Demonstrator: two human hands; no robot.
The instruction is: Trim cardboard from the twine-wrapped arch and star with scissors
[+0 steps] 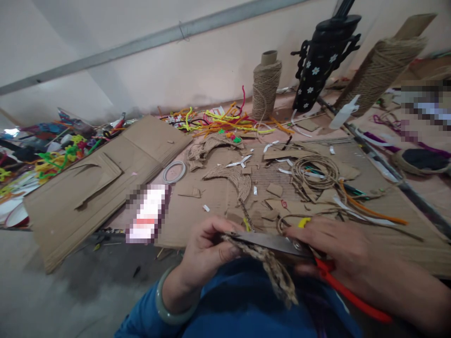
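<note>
My left hand is closed, pinching a jute-wrapped cardboard piece that hangs down over my blue-clad lap. My right hand grips orange-handled scissors, whose metal blades lie across the top of that piece, next to my left fingers. A pale green bangle sits on my left wrist. Just beyond my hands, on a cardboard sheet, lie a jute-covered crescent, a coil of jute cord and cardboard scraps.
A flattened cardboard box lies at the left. Coloured pipe cleaners are heaped at the back and far left. Two jute twine spools and a black flowered bottle stand by the wall. A white ring rests mid-floor.
</note>
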